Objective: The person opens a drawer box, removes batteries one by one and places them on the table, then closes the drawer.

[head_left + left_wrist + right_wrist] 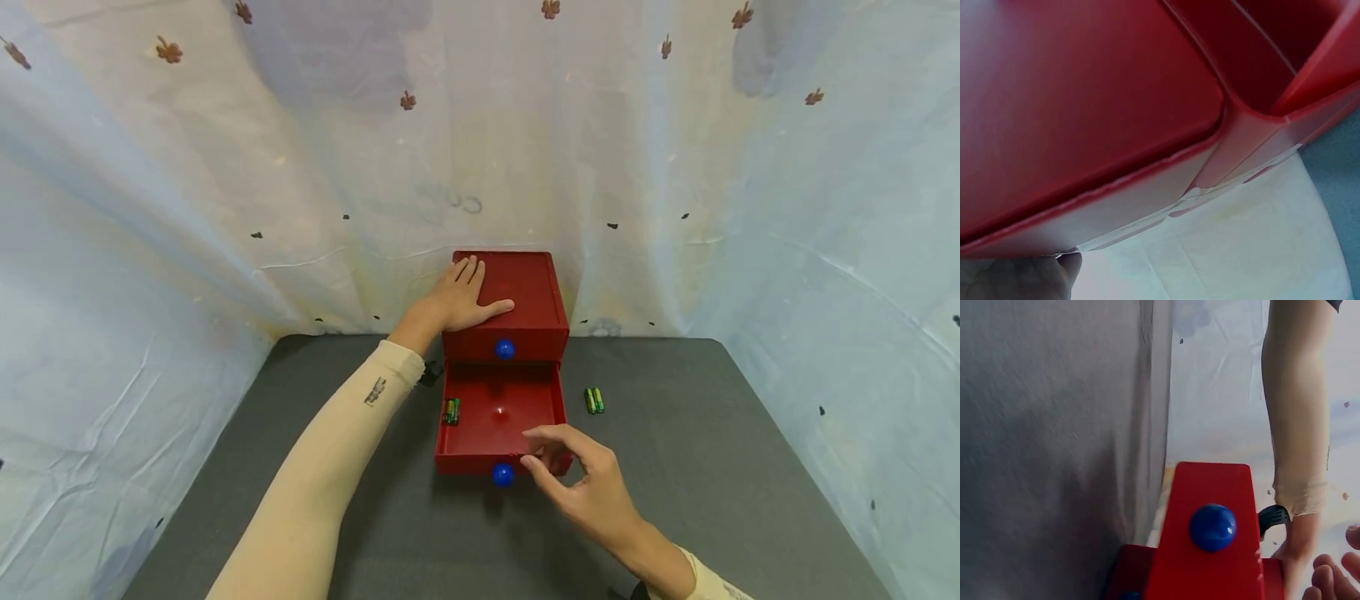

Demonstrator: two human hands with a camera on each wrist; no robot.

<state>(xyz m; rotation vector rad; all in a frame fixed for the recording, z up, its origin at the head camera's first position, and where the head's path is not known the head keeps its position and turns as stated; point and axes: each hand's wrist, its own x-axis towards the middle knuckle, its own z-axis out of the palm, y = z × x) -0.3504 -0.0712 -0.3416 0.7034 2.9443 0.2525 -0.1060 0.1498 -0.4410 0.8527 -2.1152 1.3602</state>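
A red two-drawer box [528, 287] stands at the back of the table, its upper drawer closed. The lower drawer [487, 437] is pulled out, with a blue knob [503, 475] on its front. Flat on the box's top, towards the left, rests my left hand [461, 302], fingers spread. My right hand [588, 479] is at the drawer's front right corner, thumb and index finger apart; nothing shows between them. Whether it touches the rim I cannot tell. Green batteries [452, 411] lie inside the drawer by its left wall. Two more green batteries [594, 401] lie right of the drawer.
A dark grey cloth [675, 450] covers the table. Behind and at both sides hangs a pale curtain [525, 167] with small leaf prints, close to the box's back. The upper drawer's blue knob [505, 349] juts forward above the open drawer.
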